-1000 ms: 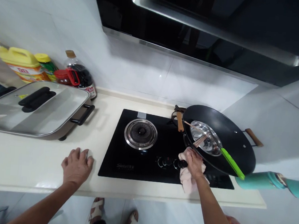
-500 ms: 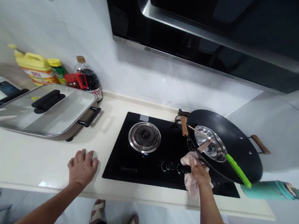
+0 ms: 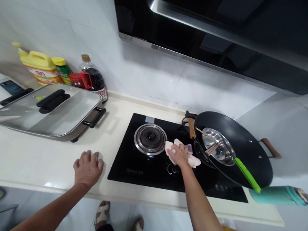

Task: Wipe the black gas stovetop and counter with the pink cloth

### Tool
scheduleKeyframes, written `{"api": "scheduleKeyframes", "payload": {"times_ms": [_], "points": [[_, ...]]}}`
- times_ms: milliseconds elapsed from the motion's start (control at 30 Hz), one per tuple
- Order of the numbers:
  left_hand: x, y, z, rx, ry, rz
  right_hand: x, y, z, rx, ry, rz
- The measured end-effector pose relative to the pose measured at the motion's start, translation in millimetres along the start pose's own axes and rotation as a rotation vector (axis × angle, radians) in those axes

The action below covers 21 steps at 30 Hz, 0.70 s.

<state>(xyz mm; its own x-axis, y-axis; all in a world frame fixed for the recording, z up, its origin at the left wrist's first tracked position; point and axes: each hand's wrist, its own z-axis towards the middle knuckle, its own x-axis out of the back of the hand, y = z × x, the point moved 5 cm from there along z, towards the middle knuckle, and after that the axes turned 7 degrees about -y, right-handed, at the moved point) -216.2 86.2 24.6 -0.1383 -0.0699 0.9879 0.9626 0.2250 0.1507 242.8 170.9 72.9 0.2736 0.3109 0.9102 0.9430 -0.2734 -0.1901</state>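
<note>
Cloth point(image 3: 194, 161) and right hand point(image 3: 179, 154) have slid left and wallward; that hand, curled over the bunched cloth, presses the hob point(image 3: 131, 156) between burner point(image 3: 151, 139) and wok point(image 3: 248, 149); left hand point(image 3: 88, 168) lies splayed, palm down

The cooktop's point(image 3: 151, 171) left front leaves room to pass, while the wok point(image 3: 248, 150) obstructs the right side.

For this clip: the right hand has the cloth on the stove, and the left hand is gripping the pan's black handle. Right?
Not quite: the left hand rests on the counter, apart from the black handle. The head view shows it. The right hand does have the cloth on the stove.
</note>
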Motion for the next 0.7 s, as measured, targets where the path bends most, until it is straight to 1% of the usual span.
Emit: {"api": "scheduleKeyframes", "payload": {"times_ms": [100,200,300,433,500,533,600,633,700], "points": [[0.0,1,0,0.008,-0.03,0.005,3,-19,7,0.024,-0.005,-0.003],[0.7,1,0,0.017,-0.044,0.009,-7,-42,-9,0.124,0.013,-0.031],[1.3,2,-1,0.016,-0.042,0.011,-35,-79,-49,0.288,0.075,-0.043],[2.8,3,-1,0.003,-0.02,0.013,-84,-138,-112,0.515,0.135,-0.007],[3.7,2,-1,-0.001,-0.01,0.012,-104,-163,-135,0.634,0.145,0.017],[3.9,2,0,-0.003,-0.01,0.011,-110,-170,-141,0.661,0.154,0.033],[4.2,2,0,-0.005,-0.015,0.013,-114,-172,-144,0.629,0.179,0.067],[4.5,3,0,-0.007,-0.017,0.015,-112,-166,-140,0.576,0.191,0.081],[5.6,3,0,-0.004,-0.017,0.021,-105,-144,-129,0.434,0.19,0.099]]}}
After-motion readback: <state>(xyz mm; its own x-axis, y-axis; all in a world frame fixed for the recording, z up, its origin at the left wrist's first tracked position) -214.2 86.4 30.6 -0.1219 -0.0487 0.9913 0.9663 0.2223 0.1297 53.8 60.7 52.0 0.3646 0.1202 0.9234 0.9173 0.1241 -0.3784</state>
